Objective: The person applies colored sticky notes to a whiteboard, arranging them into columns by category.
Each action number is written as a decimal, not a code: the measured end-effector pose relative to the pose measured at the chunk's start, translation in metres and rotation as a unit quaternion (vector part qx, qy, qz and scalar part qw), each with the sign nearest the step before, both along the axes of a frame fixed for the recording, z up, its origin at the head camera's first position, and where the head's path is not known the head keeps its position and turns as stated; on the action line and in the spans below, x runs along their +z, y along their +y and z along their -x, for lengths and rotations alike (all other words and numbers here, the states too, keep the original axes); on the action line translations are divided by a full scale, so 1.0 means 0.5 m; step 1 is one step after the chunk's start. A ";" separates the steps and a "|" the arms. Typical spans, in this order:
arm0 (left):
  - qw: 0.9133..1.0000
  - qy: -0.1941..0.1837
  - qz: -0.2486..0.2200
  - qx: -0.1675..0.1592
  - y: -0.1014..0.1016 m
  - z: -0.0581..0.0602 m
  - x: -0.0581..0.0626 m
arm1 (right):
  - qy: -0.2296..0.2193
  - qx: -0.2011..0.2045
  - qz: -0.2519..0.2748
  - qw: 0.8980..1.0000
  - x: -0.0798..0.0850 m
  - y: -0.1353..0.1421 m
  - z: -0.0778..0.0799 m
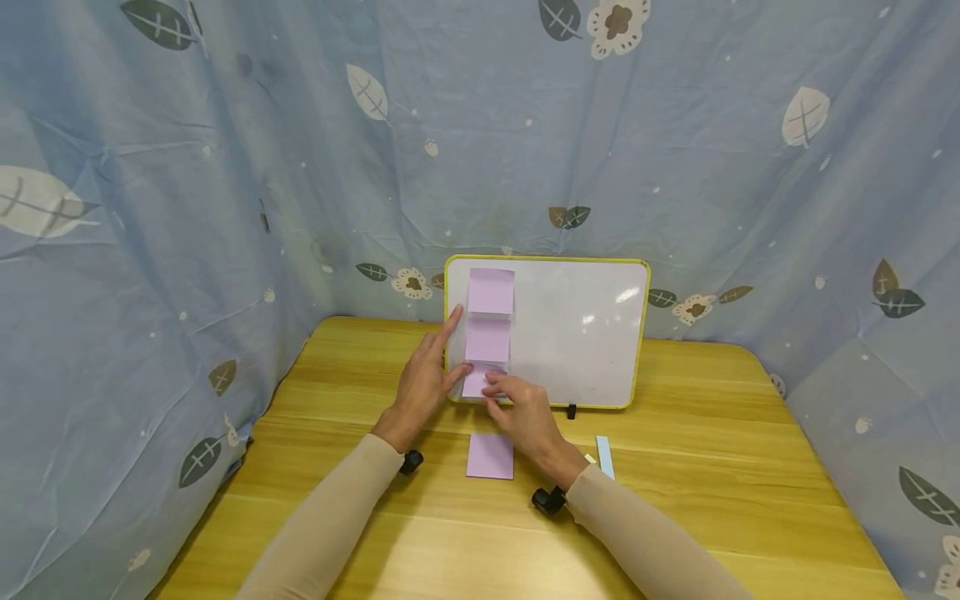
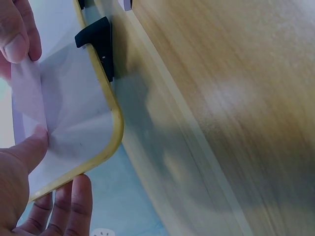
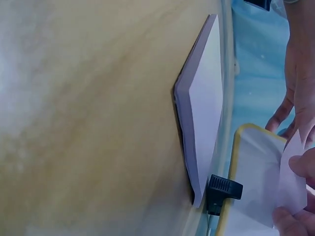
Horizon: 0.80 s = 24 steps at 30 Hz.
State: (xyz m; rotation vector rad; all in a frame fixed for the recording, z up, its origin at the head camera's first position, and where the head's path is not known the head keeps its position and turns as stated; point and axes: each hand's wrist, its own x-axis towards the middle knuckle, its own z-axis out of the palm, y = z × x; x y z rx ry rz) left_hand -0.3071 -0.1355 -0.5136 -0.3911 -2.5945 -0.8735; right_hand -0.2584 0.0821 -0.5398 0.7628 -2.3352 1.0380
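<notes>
A whiteboard point(image 1: 577, 325) with a yellow rim stands upright on the table. Down its left side run three purple sticky notes, the upper one point(image 1: 491, 291), the middle one point(image 1: 487, 340) and the lowest one point(image 1: 475, 384). My left hand point(image 1: 420, 385) grips the board's left edge, its thumb point(image 2: 32, 147) on the lowest note and several fingers point(image 2: 81, 196) behind the rim. With thumb and finger, my right hand point(image 1: 528, 412) pinches that same note at its right side; its lower edge lifts off the board. Part of this note is hidden by the hands.
A purple sticky note pad point(image 1: 491, 457) lies on the table point(image 1: 420, 533) in front of the board. Right of it are a light blue strip point(image 1: 605, 457) and a small pale piece point(image 1: 590, 458). A black foot point(image 1: 572, 412) supports the board; a patterned curtain point(image 1: 480, 125) hangs behind.
</notes>
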 end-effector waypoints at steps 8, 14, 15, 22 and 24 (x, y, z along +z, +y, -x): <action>1.000 -0.003 -0.004 0.003 0.001 0.001 -0.005 | -0.017 -0.016 -0.095 0.995 0.010 0.000 -0.022; 1.000 0.007 -0.006 0.003 0.000 0.001 -0.008 | -0.030 -0.019 -0.187 0.982 0.021 -0.001 -0.036; 1.000 0.008 -0.006 0.003 0.000 0.001 -0.008 | -0.030 -0.015 -0.203 0.979 0.022 -0.001 -0.037; 1.000 -0.001 -0.010 0.001 0.001 0.001 -0.004 | -0.034 0.023 -0.312 0.949 0.029 -0.004 -0.039; 1.000 -0.004 -0.011 -0.002 0.001 0.001 -0.002 | -0.038 0.028 -0.336 0.941 0.031 -0.006 -0.039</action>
